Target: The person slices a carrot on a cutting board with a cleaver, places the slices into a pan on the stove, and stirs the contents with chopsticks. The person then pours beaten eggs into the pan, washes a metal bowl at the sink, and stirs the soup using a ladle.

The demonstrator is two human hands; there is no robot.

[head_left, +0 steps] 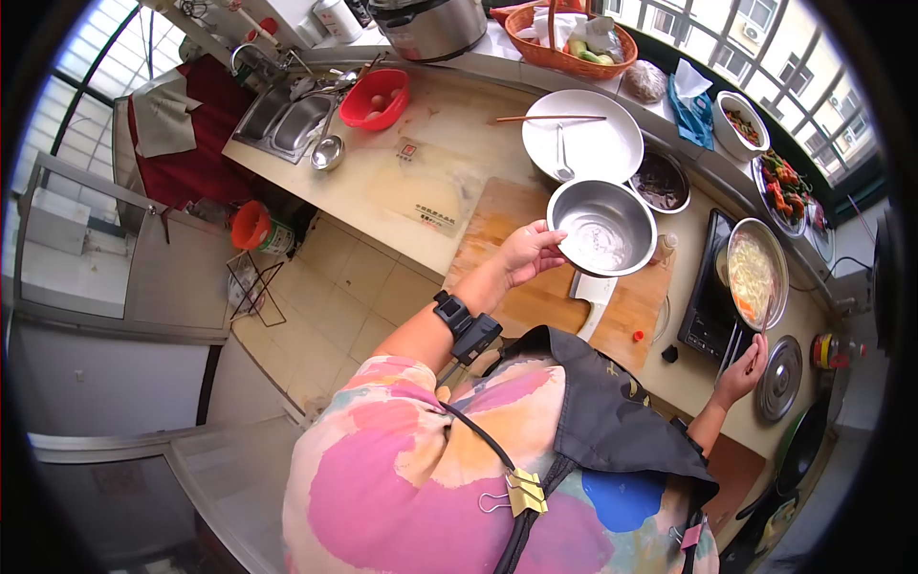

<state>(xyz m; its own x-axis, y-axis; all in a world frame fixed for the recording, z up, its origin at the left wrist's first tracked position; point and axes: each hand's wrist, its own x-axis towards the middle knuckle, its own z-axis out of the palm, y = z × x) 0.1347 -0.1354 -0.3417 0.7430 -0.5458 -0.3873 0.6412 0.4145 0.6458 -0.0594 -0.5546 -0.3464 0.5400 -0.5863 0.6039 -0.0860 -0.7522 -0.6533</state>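
My left hand [532, 254] grips the rim of a steel bowl [604, 230], thumb at the edge. The bowl is tilted, and its inside looks bare and shiny. Below it on the wooden cutting board [507, 287] lies a cleaver [595, 298], its blade partly hidden. My right hand [741, 371] is closed around what look like thin brown chopsticks [768, 311], reaching into a pan of pale, noodle-like food in broth [754, 273]. The pan sits on a black induction cooker [703, 320]. Beside that hand is a steel lid [779, 378].
Behind the bowl stand a large white bowl [583, 110] with a chopstick and spoon on it, and a dark-filled pot [660, 182]. A red bowl of eggs [375, 99], a ladle [327, 153] and a sink [287, 120] are left. A plate of peppers [782, 196] sits by the window.
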